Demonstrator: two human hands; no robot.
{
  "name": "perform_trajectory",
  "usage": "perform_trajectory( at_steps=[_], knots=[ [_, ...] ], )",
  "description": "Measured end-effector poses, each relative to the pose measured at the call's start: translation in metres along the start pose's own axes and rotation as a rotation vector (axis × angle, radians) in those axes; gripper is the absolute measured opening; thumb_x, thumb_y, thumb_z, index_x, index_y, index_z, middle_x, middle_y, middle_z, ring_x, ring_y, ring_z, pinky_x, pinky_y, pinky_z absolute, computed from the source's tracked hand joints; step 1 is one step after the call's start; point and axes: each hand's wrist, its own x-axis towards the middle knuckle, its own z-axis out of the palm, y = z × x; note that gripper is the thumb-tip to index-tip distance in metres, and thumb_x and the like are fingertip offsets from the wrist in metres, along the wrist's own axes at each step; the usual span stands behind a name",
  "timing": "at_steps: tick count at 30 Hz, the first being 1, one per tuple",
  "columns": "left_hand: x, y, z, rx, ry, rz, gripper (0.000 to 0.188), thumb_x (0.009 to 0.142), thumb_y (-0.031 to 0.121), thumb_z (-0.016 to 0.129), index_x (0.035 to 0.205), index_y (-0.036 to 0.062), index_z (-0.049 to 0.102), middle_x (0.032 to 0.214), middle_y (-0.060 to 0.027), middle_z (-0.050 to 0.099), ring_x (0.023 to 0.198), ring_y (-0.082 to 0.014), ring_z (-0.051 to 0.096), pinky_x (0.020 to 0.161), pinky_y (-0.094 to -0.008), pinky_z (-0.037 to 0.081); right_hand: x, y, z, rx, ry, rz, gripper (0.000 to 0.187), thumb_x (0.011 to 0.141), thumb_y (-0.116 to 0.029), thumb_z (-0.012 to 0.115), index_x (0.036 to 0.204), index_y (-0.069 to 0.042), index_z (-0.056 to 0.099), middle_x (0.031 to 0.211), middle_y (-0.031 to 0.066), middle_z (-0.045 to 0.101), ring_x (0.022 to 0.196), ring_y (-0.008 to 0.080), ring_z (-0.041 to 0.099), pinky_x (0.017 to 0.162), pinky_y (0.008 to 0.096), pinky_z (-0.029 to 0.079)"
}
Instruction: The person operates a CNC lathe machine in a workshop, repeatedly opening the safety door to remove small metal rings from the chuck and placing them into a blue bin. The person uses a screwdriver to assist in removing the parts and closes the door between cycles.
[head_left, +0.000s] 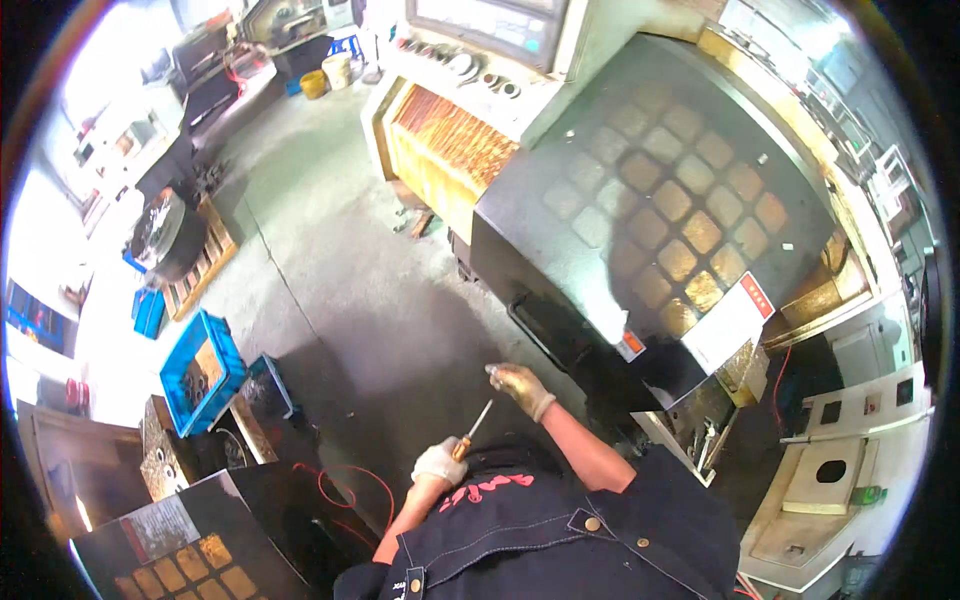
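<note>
My left hand (438, 463), in a whitish work glove, is closed around the amber handle of a screwdriver (462, 446). Its thin metal shaft points up and to the right, toward my other hand, without touching it. My right hand (520, 390) wears a stained, yellowish glove and is held out farther ahead. Its fingers are pinched together, and a small greyish bit shows at their tips, too small to name. Both hands are in front of my dark jacket, above the floor.
A large dark machine door (640, 220) with a gridded window stands at right. A blue crate (203, 372) with small metal parts is at left. Red hose (385, 485) trails by my left arm. Beyond are a wooden pallet (205, 258) and a control panel (470, 75).
</note>
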Motion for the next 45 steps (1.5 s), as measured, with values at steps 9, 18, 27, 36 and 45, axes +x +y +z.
perform_trajectory(
  at_steps=[9,18,27,36,45],
  knots=[
    [0.006,0.056,0.05,0.082,-0.018,0.124,0.031,0.073,0.026,0.055,0.101,0.0122,0.053,0.093,-0.0199,0.061,0.09,-0.037,0.057,0.076,-0.0441,0.045,-0.068,0.038,-0.098,0.1,0.167,0.11,0.028,0.082,-0.031,0.061,0.086,-0.003,0.061,0.076,0.0023,0.06,0.071,0.0117,0.055,0.065,0.0242,0.044],
    [0.037,0.096,0.048,0.179,-0.143,0.255,0.033,0.074,0.027,0.055,0.103,0.0113,0.052,0.093,-0.0197,0.061,0.09,-0.0369,0.057,0.077,-0.0444,0.044,-0.157,0.068,-0.175,0.639,0.383,0.199,0.019,0.083,-0.022,0.056,0.097,-0.009,0.054,0.089,0.0076,0.058,0.086,0.0238,0.057,0.076,0.0366,0.046],
    [0.08,0.076,-0.001,0.058,-0.134,0.863,0.021,0.076,0.019,0.055,0.095,0.0094,0.055,0.08,-0.0133,0.06,0.078,-0.032,0.059,0.066,-0.0387,0.047,-0.194,-0.014,-0.185,0.664,0.781,-0.565,0.037,0.085,-0.034,0.05,0.112,-0.009,0.053,0.109,0.0094,0.056,0.097,0.0255,0.052,0.081,0.0424,0.044],
    [0.128,0.083,-0.071,0.022,-0.123,1.058,0.018,0.076,0.016,0.053,0.091,0.0069,0.055,0.08,-0.0154,0.059,0.075,-0.0352,0.057,0.065,-0.0401,0.046,-0.161,-0.045,-0.186,0.667,0.847,-0.928,0.044,0.089,-0.031,0.039,0.12,0.0,0.045,0.116,0.0127,0.053,0.103,0.0256,0.053,0.09,0.0375,0.042],
    [0.146,0.036,-0.109,-0.015,-0.157,1.074,0.018,0.077,0.016,0.053,0.092,0.0066,0.055,0.078,-0.0155,0.058,0.075,-0.0352,0.057,0.065,-0.0403,0.046,-0.15,-0.06,-0.172,0.77,1.032,-1.03,0.038,0.087,-0.032,0.041,0.112,-0.005,0.053,0.11,0.0097,0.057,0.1,0.0254,0.054,0.089,0.0373,0.041]
  ],
)
